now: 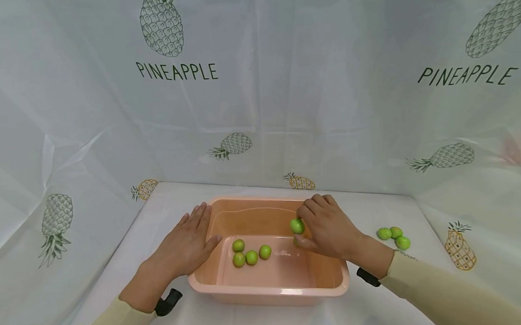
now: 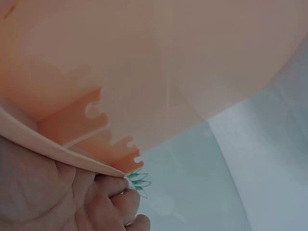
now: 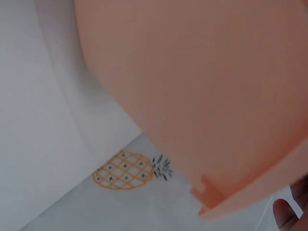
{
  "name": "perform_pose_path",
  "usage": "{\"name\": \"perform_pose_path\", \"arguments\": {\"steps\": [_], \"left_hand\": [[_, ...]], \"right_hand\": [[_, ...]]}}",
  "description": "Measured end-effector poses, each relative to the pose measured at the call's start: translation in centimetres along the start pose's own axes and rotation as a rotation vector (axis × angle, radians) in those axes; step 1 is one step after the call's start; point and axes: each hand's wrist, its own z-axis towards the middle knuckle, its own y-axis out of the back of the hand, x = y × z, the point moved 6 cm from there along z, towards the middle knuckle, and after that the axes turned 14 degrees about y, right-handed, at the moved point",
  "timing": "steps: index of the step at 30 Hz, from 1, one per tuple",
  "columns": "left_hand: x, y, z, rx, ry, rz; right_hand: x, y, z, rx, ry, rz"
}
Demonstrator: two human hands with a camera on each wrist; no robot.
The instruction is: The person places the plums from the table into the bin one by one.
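Observation:
A peach-coloured plastic basin [image 1: 270, 293] stands on the table. My left hand [image 1: 183, 246] rests on its left rim with straight fingers, the thumb over the inside. In the left wrist view that palm [image 2: 53, 197] lies against the rim. Over the right side of the basin, my right hand [image 1: 329, 227] holds a small green lime [image 1: 296, 226] between thumb and curled fingers. A second lime [image 1: 296, 241] shows just below it, mostly hidden by the thumb. Several limes [image 1: 251, 257] lie on the basin floor, left of the middle.
Three more limes [image 1: 396, 233] lie on the white table [image 1: 362, 201] to the right of the basin. A white sheet printed with pineapples [image 1: 328, 106] hangs behind and along the sides. Each wrist wears a black strap [image 1: 168, 302].

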Motion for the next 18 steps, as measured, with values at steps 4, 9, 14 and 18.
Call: {"name": "perform_pose_path", "arguments": {"steps": [4,9,14,18], "left_hand": [[0.0,-0.1,0.0,-0.002,-0.001,-0.004],[0.0,-0.1,0.0,-0.004,0.003,-0.009],[0.0,-0.1,0.0,-0.004,0.007,-0.009],[-0.1,0.0,-0.1,0.0,0.005,-0.012]], "right_hand": [[0.7,-0.9,0.1,0.031,-0.007,0.024],[1.1,-1.6,0.0,0.028,-0.007,0.026],[1.3,-2.0,-0.2,0.034,-0.003,0.015],[1.3,-2.3,-0.2,0.046,-0.011,0.012]]}}
